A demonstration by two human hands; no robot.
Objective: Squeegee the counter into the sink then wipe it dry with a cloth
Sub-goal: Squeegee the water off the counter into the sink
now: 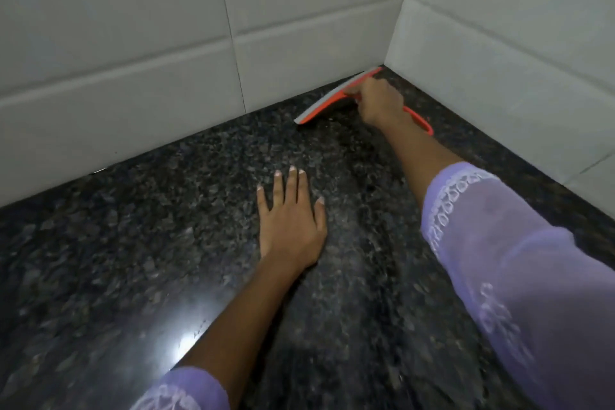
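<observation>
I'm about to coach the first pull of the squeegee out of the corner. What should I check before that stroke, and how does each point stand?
1. Right hand grips the squeegee: ok.
2. Blade set along the back wall, starting in the corner: ok.
3. Blade edge flat on the counter: cannot tell, it looks tilted.
4. Left hand lies flat, open, in front of the blade's likely path: not ok, move it.
5. Sink in view to aim the water at: cannot tell, none shows.
6. Cloth ready for drying: cannot tell, none in view.
</observation>
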